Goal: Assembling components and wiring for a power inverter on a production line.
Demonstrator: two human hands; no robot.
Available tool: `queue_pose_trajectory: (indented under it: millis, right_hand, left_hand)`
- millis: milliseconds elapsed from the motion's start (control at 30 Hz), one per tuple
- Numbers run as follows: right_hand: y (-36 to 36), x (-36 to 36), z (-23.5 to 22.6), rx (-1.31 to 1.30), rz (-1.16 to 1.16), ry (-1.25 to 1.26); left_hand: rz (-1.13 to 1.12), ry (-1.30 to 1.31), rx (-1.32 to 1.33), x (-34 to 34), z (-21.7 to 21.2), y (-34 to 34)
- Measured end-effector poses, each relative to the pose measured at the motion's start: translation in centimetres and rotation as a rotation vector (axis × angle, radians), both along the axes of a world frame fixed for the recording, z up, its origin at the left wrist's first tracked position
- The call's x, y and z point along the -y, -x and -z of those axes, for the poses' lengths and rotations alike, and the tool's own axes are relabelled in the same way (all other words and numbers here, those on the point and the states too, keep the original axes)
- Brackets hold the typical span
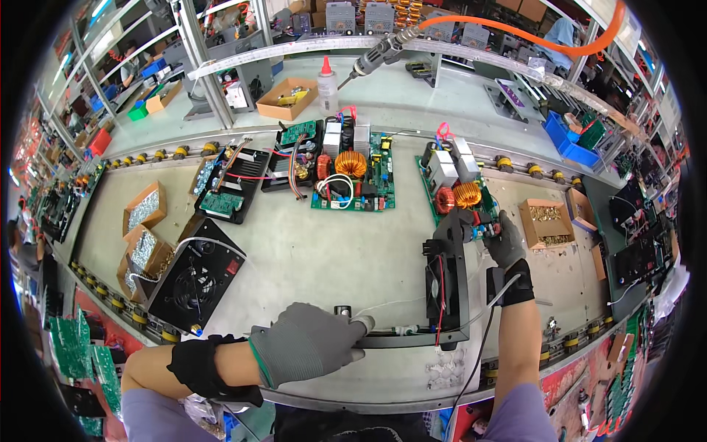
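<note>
My left hand (313, 342), in a grey glove, is closed at the left end of a black L-shaped metal case (456, 298), near the front edge of the bench. A small black cylindrical part (342, 311) shows just beyond its fingers. The case carries a black fan, and red wires (441, 295) run along its side. My right hand (507, 243), also gloved, is closed around the near right corner of a green circuit board (429, 168). This board bears silver heat sinks and copper coils; its near end meets the upright of the case. The right fingertips are partly hidden.
Another populated board (352, 169) lies at the far middle, beside opened black casings (232, 184). A black fan unit (195, 280) stands left. Cardboard boxes of screws (546, 223) and silver parts (143, 208) flank the bench. An electric screwdriver (383, 53) hangs above a bottle (327, 88).
</note>
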State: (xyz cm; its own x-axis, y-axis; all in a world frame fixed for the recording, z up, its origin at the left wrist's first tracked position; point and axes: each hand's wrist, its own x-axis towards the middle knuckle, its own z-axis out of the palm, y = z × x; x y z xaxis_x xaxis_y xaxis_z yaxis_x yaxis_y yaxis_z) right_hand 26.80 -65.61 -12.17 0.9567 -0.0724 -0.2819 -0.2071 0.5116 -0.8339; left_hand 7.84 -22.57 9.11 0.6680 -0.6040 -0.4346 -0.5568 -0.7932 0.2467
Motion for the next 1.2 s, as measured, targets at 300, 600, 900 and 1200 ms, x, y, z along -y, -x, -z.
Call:
queue_pose_trajectory:
  millis: [300, 600, 900, 1200]
  right_hand:
    - [6.0, 2.7, -5.0, 0.194, 0.139, 0.126]
    - [25.7, 3.9, -16.4, 0.215, 0.296, 0.776]
    - [36.0, -0.6, -23.7, -0.002, 0.143, 1.272]
    - [36.0, -1.1, -27.0, 0.042, 0.193, 1.057]
  left_hand:
    - [-0.123, 0.063, 0.190, -1.1, 1.0, 1.7]
    - [-0.092, 0.068, 0.426, 1.7, 2.3, -8.9]
    - [-0.231, 0.765, -0.106, 10.1, 7.5, -2.0]
    - [-0.651, 1.203, -0.852, 13.7, 11.6, 1.9]
